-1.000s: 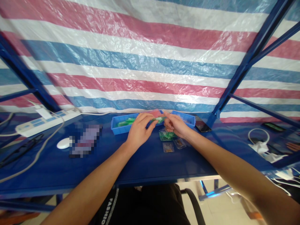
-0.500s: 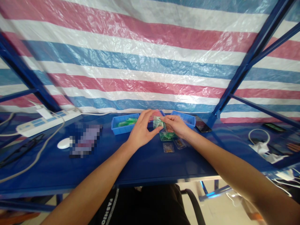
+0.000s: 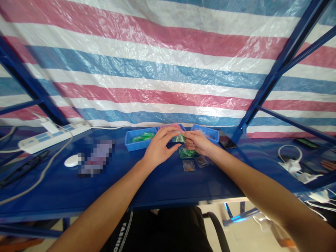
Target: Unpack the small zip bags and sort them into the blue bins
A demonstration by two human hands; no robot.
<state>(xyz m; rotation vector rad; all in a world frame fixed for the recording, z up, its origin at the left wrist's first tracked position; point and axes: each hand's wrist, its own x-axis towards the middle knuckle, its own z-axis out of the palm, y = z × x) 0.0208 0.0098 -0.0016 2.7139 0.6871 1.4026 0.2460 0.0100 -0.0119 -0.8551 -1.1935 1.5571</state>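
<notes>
Both my hands meet over the far middle of the blue table (image 3: 162, 182). My left hand (image 3: 159, 147) and my right hand (image 3: 198, 141) pinch a small clear bag with green parts (image 3: 180, 138) between their fingertips, just above the table. Below it lies another clear bag of green parts (image 3: 187, 153), and two small flat bags (image 3: 189, 165) lie in front of that. A blue tray with green parts (image 3: 139, 138) stands just left of my left hand. A second blue tray (image 3: 210, 132) stands behind my right hand.
A white power strip (image 3: 49, 138) with cables runs along the far left. A white mouse (image 3: 71, 160) and a blurred dark object (image 3: 96, 157) lie left of centre. A phone (image 3: 227, 141) lies right of the trays; white chargers and cables (image 3: 294, 164) sit far right. Blue frame posts flank the table.
The small bag held between both hands was lifted and turned half a second ago and now sits lower and flatter between the fingertips. The arms have barely moved.
</notes>
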